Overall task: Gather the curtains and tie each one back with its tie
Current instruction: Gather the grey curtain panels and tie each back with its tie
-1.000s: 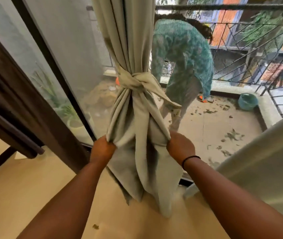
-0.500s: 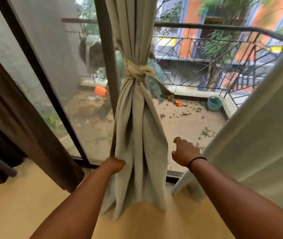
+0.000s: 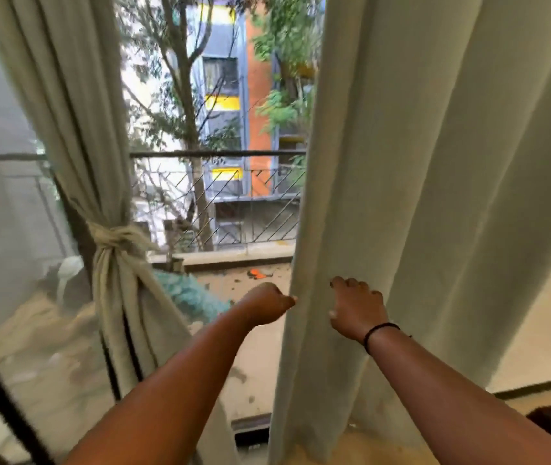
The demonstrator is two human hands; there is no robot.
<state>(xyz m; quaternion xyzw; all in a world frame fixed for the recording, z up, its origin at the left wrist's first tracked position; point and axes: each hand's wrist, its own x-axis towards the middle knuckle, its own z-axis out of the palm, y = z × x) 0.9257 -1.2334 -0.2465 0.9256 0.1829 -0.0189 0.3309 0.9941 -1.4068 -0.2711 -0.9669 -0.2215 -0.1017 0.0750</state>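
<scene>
Head view: both hands, left [image 3: 269,302], right [image 3: 356,310], pinch loose pleated cloth curtain [image 3: 418,162].

Both bare forearms reach forward and upward from the lower edge of the view, running roughly parallel, the hands near each other at about the same height. The left hand [image 3: 267,303] is curled, its knuckles up and its fingertips pinched together at the right tip, where they meet the edge of fabric. The right hand [image 3: 356,307] sits just right of the left fingers, back toward the camera, its fingers [image 3: 344,284] bent over and pressed into a fold, the thumb tucked on the left side. A thin black band [image 3: 380,330] circles the right wrist, just below those fingers.
</scene>
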